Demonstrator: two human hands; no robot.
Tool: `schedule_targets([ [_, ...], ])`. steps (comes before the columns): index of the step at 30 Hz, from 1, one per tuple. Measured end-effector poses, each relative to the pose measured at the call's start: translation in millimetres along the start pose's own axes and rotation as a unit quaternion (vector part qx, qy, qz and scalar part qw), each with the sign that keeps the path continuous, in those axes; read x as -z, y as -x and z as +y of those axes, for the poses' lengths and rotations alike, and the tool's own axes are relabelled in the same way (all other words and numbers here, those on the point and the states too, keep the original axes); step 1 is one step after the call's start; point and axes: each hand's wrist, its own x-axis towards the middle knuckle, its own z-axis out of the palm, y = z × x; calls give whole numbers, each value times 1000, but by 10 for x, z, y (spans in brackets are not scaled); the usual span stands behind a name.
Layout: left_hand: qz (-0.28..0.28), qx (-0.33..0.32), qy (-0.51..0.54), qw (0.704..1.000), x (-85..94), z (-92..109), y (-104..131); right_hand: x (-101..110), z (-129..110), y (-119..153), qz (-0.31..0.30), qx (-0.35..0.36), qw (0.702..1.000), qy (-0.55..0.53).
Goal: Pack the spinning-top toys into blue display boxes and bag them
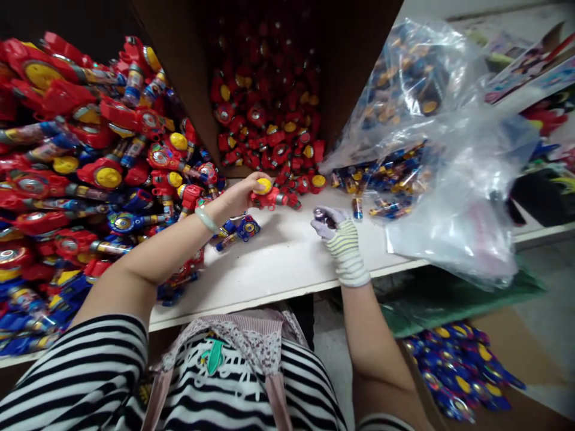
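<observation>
left hand (pixel 240 194) grasps red plastic toy with yellow knob (pixel 269 194), steadying it on white tabletop (pixel 278 257) | gloved right hand (pixel 330 221) pinches small metallic part (pixel 321 214) just right of toy, ready for fitting

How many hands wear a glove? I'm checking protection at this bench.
1: the right hand, on the white table, wears a striped glove. The left hand, gripping a red toy, is bare.

Red plastic toy launcher w/ round yellow button on top (pixel 269 194) is lying on its side on the white tabletop, barrel pointing right, just in front of the red pile. Small cylindrical metallic piece w/ purple tint (pixel 321 214) is sitting upright-ish, mostly hidden, above the table centre.
</observation>
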Motion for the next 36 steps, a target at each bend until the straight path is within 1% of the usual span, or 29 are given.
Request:
schedule_targets([
  [1, 19, -8, 15, 1000, -59, -44, 68, -32, -107, 103, 7, -23, 997, -79],
  [3, 54, -33, 11, 998, -179, -129, 187, -114, -295, 261, -9, -77, 976, -203],
  [4, 66, -48, 3, 997, -233, -161, 240, -156, -370, 315, -24, -94, 968, -232],
  [6, 72, -75, -16, 994, -313, -193, 330, -228, -483, 378, -57, -100, 967, -228],
  [8, 78, -95, -49, 991, -351, -182, 399, -276, -550, 401, -98, -70, 980, -161],
  [10, 84, -113, -103, 985, -353, -148, 445, -304, -582, 405, -131, -7, 990, -50],
  [11, 86, -120, -130, 980, -346, -130, 462, -315, -589, 405, -139, 27, 990, 12],
  [13, 85, -129, -168, 974, -328, -104, 487, -335, -587, 406, -138, 80, 979, 126],
  [14, 81, -131, -178, 972, -323, -99, 497, -346, -583, 408, -132, 93, 972, 170],
  [16, 71, -131, -192, 970, -321, -94, 518, -373, -575, 418, -125, 99, 961, 225],
  [17, 61, -130, -201, 969, -325, -90, 529, -390, -572, 428, -122, 95, 960, 233],
  [19, 37, -141, -236, 961, -333, -69, 553, -432, -571, 469, -124, 75, 970, 196],
  [21, 13, -185, -283, 941, -332, -29, 573, -485, -569, 542, -158, 21, 985, 70],
  [22, 0, -214, -305, 928, -325, -9, 578, -514, -567, 585, -186, -20, 982, -12],
  [23, -13, -240, -324, 915, -314, 6, 578, -543, -564, 628, -216, -63, 970, -86],
  [24, -27, -256, -338, 905, -301, 11, 573, -570, -561, 663, -237, -95, 958, -133],
  [25, -36, -257, -350, 900, -290, 2, 566, -596, -559, 685, -244, -113, 952, -147],
  [26, -33, -247, -361, 899, -284, -19, 557, -620, -558, 690, -238, -115, 955, -136],
  [27, -18, -227, -373, 900, -286, -51, 553, -643, -561, 678, -220, -100, 965, -103],
  [29, 27, -181, -389, 903, -312, -120, 566, -679, -572, 610, -170, -48, 984, -10],
  [30, 39, -169, -396, 902, -325, -140, 583, -688, -576, 567, -152, -20, 988, 30],
  [31, 39, -171, -403, 898, -325, -136, 601, -685, -571, 525, -141, 10, 988, 58],
  [32, 31, -189, -412, 891, -300, -98, 616, -664, -550, 488, -129, 39, 988, 73],
  [33, 30, -218, -420, 880, -236, -16, 624, -621, -503, 456, -114, 61, 989, 68],
  [34, 54, -255, -429, 865, -127, 116, 626, -554, -422, 426, -99, 73, 992, 41],
  [35, 106, -289, -438, 845, 32, 302, 625, -467, -304, 393, -75, 67, 995, 4],
  [36, 185, -314, -445, 818, 235, 539, 626, -363, -155, 358, -49, 50, 997, -24],
])
